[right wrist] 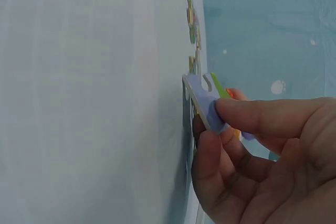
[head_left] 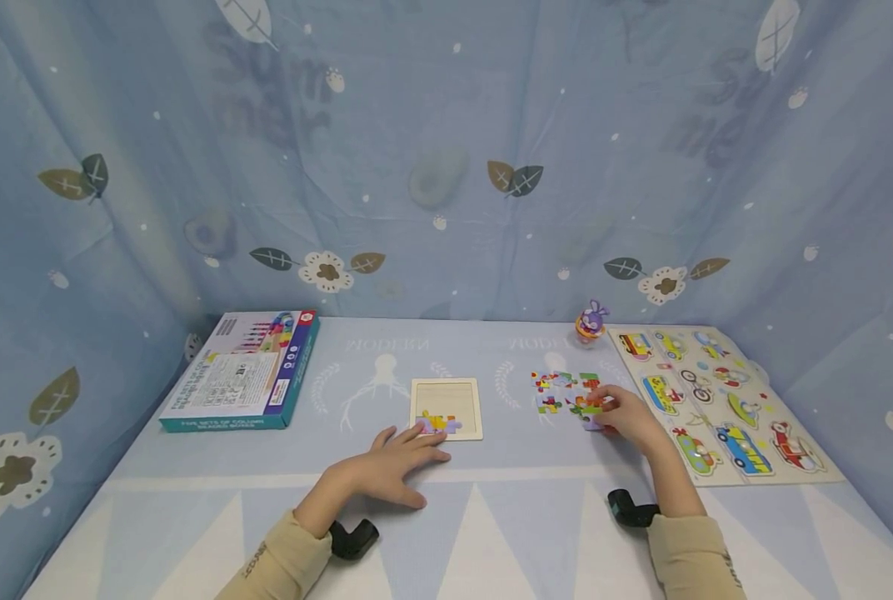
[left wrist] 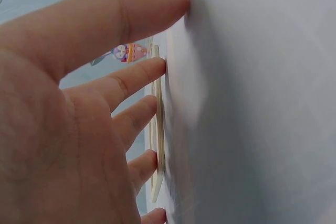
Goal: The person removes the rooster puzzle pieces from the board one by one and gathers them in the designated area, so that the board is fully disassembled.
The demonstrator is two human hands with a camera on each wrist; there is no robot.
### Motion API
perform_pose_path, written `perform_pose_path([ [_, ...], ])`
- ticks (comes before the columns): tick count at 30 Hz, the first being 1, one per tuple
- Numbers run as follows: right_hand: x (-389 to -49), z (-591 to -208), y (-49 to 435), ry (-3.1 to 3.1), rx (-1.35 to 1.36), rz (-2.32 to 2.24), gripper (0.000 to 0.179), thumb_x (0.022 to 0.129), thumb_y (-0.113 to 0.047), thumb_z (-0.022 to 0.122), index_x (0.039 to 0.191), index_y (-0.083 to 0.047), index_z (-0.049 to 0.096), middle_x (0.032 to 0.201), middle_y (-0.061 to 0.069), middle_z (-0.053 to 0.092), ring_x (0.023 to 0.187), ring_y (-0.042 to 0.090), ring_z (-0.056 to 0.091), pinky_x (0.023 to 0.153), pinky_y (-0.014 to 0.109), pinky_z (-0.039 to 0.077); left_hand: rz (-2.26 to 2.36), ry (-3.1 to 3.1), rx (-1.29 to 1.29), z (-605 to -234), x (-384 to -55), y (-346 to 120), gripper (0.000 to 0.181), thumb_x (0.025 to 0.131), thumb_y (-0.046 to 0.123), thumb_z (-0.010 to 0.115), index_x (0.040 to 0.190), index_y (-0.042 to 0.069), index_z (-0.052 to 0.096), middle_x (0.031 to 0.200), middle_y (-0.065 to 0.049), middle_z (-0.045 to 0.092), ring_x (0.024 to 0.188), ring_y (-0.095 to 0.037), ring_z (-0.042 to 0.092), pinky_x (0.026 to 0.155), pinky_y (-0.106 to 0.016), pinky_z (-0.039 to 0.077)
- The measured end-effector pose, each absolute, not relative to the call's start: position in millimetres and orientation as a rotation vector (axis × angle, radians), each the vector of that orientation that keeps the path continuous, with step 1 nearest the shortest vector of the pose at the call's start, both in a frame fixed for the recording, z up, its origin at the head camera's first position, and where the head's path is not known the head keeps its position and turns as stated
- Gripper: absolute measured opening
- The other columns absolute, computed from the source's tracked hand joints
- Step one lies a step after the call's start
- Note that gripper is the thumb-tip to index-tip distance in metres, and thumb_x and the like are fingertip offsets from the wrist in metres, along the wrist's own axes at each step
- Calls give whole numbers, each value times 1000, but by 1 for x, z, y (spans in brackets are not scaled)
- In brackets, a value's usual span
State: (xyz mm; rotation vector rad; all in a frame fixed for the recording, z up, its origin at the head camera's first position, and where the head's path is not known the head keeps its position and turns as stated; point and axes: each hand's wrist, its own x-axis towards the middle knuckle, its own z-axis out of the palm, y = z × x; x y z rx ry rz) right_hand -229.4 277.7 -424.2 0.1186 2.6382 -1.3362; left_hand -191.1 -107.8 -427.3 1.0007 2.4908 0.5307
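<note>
A small square wooden puzzle tray (head_left: 479, 408) lies mid-table, with several joined yellow and lavender pieces (head_left: 435, 422) along its lower side. My left hand (head_left: 386, 473) spreads its fingers at the tray's lower left, some fingertips touching its edge (left wrist: 160, 124) and the thumb reaching down to the tabletop. Between thumb and fingers, my right hand (head_left: 630, 417) pinches a lavender jigsaw piece (right wrist: 198, 95) with a green part, tilted on edge in the right wrist view. Several loose jigsaw pieces (head_left: 548, 382) lie beside that hand, some partly hidden by it.
At the left stands a flat boxed toy set (head_left: 229, 379). A board of vehicle pictures (head_left: 705, 396) lies at the right, close to my right forearm. A small purple rabbit figure (head_left: 591, 322) stands at the back, before the blue curtain (head_left: 446, 167).
</note>
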Motion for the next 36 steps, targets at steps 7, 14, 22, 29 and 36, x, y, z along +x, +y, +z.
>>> perform_pose_path([
  [7,-228,-423,282,2673,200,-1221,28,82,-1,61,109,4,57,90,14,54,69,18,53,60,28,48,550,2480,1014,-426,-191,-109,61,78,29,66,134,18,47,151,-2,26,141,-32,8,104,-64,3],
  [14,-228,-420,287,2721,268,-1141,31,78,-3,66,106,4,56,85,13,57,67,17,54,58,28,46,547,2482,1013,-426,-193,-108,60,79,29,65,134,18,46,152,-1,25,141,-31,8,104,-63,3],
  [22,-227,-420,291,2736,305,-1094,33,74,-2,69,104,4,56,87,14,58,67,17,54,57,27,46,557,2491,1013,-426,-192,-108,58,79,29,65,133,18,48,151,-1,26,141,-32,9,104,-63,4],
  [29,-227,-420,291,2771,307,-1032,34,74,-4,70,104,3,56,83,11,58,64,16,53,56,27,43,567,2502,1027,-426,-192,-107,58,78,28,66,132,17,49,150,-3,29,140,-33,8,102,-61,9],
  [36,-228,-422,288,2796,296,-1069,31,76,-6,68,104,3,57,80,10,58,64,16,53,56,27,42,572,2499,1042,-425,-192,-107,60,78,28,66,133,17,48,150,-2,30,140,-34,9,102,-60,11],
])
